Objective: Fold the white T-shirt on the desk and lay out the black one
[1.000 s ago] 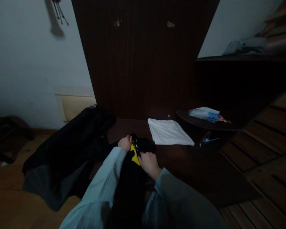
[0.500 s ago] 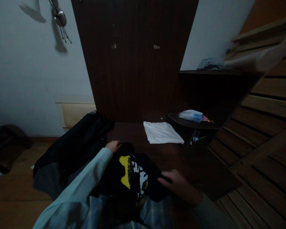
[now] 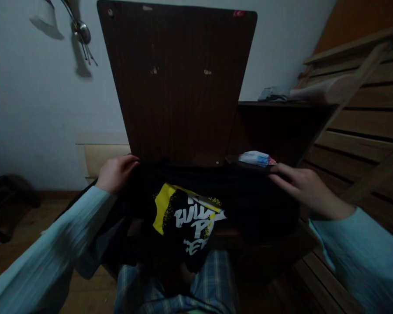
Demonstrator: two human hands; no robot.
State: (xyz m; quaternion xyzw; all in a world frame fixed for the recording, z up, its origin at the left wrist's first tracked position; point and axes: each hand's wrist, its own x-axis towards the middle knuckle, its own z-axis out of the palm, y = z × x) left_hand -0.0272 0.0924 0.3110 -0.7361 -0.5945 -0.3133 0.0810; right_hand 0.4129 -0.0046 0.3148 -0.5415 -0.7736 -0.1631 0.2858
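A black T-shirt (image 3: pixel 196 218) with a yellow and white print hangs stretched between my two hands, its lower part drooping towards my lap. My left hand (image 3: pixel 116 172) pinches the cloth at the upper left, in front of the dark wooden panel's lower corner. At the upper right, my right hand (image 3: pixel 301 187) grips the other side of the shirt, fingers closed. Folds run across the print. The white folded cloth seen before is hidden behind the shirt.
The dark upright panel (image 3: pixel 180 87) stands ahead against the wall. To its right, a small shelf holds a blue-and-white packet (image 3: pixel 254 158). Slatted wood (image 3: pixel 373 126) rises at the right. A wall lamp (image 3: pixel 81 32) is at upper left. Dark cloth (image 3: pixel 108 240) lies at left.
Both hands have moved apart and upward, spreading the shirt wide. It was bunched near my lap before; now it covers the surface and the white cloth.
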